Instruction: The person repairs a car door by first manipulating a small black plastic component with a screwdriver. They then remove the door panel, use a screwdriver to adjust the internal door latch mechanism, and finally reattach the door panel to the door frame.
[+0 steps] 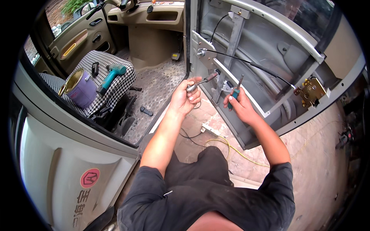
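Teal covers the handle of the screwdriver (236, 93) that we grip in our right hand (242, 106), its shaft pointing up and away from us. Our left hand (185, 96) is closed around the shiny end of a metal tool (208, 78), whose darker part sticks out past the fingers, up and to the right. So both tools lie within our grasp, side by side and apart, the screwdriver to the right of the metal tool. Just beyond them we face a grey vehicle door (266, 46) with its inner workings bare; we cannot tell whether the metal tool's far end touches it. A black cable (250, 62) runs across the door, above our right hand, toward a brass-coloured latch (311, 92) at the door's right-hand edge.

To our left, well apart from both hands, a checked seat (125, 69) carries a purple can (80, 90), a teal-handled hammer (110, 78) and a small black object (95, 69). Beside the seat, another dark object (146, 111) lies on the patterned metal floor (156, 82) of the cab. Below our hands, a pale power strip (210, 129) rests on the ground (308, 165), near a yellow cord (246, 158) that curves away to the right.
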Motion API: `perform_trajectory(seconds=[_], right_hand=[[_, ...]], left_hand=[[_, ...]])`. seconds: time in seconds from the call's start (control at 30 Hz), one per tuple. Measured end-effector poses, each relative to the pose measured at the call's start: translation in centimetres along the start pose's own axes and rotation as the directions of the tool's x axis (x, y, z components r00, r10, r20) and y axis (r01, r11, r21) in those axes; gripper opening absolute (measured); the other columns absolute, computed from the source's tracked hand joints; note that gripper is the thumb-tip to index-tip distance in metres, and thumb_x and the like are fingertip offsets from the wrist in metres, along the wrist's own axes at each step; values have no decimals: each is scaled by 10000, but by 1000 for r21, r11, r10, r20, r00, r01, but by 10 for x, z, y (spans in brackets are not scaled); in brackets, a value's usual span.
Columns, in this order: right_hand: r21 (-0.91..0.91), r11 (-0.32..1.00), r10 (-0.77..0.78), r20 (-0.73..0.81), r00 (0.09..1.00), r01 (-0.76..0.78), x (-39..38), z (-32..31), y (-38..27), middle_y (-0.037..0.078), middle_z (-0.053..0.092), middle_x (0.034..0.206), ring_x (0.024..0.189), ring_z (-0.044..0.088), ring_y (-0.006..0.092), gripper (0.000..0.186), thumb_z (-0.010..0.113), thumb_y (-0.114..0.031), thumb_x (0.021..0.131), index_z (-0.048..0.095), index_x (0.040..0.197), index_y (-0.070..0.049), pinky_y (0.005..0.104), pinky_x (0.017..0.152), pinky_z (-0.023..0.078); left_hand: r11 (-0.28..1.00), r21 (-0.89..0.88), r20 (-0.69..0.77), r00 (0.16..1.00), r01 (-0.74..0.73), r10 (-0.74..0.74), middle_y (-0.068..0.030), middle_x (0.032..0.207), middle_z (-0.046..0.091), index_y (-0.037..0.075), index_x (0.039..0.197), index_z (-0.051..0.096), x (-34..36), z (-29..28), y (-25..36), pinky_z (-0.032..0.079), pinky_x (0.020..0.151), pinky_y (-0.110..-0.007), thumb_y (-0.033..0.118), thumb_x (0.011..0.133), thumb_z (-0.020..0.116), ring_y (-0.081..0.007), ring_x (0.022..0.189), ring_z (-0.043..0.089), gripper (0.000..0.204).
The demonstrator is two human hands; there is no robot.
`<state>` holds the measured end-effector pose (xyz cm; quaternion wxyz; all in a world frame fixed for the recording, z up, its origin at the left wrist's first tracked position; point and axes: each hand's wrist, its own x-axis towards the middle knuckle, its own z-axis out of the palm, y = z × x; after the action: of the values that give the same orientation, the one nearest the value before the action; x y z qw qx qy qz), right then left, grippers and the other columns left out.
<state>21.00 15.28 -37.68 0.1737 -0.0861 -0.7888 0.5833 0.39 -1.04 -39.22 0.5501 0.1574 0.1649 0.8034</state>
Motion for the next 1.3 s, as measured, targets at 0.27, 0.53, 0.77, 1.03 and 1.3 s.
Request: perform_trajectory(seconds=[0.27, 0.53, 0.77, 1.03, 1.3], right_hand=[[97, 995, 25, -56, 998, -19, 4, 1, -1, 83, 616, 971, 840, 607, 154, 196, 495, -221, 1028, 373, 1124, -102, 280, 642, 481], [94, 994, 59, -34, 998, -56, 2, -6, 2, 68, 628, 945, 817, 609, 148, 262, 508, -300, 1028, 413, 1162, -95, 286, 625, 475], [193, 979, 72, -31, 997, -65, 4, -9, 3, 93, 652, 949, 816, 636, 174, 224, 472, -316, 1043, 416, 1093, -105, 298, 619, 490], [136, 980, 147, -16, 989, -144, 2, -2, -1, 131, 661, 1042, 944, 657, 206, 253, 448, -325, 1049, 448, 1158, -97, 327, 725, 530], [370, 850, 423, -57, 904, -375, 7, 9, -18, 240, 660, 1044, 931, 694, 310, 348, 438, -303, 1048, 438, 1203, 8, 404, 807, 581]], left_hand=[[999, -1, 169, 985, 43, -42, 32, 641, 411, -10, 1093, 607, -13, -9, -25, 344, 534, -240, 286, 944, 623, -98, 592, 409, 332], [929, 369, 110, 991, 33, -79, 29, 699, 451, -2, 1128, 605, -13, 4, -56, 356, 574, -237, 161, 994, 579, -90, 630, 421, 212], [970, 237, 3, 999, 47, -49, -26, 750, 458, 30, 938, 551, -7, -6, -67, 389, 629, -293, 347, 1048, 453, -159, 672, 436, 349], [952, 0, 52, 951, 305, -304, -16, 750, 445, 68, 908, 507, -7, -9, -68, 380, 566, -275, 404, 1046, 394, -133, 637, 440, 381], [444, 811, 385, 919, -382, 87, -84, 739, 581, 18, 828, 561, -21, 6, -72, 462, 585, -349, 335, 974, 557, -204, 672, 598, 349]])
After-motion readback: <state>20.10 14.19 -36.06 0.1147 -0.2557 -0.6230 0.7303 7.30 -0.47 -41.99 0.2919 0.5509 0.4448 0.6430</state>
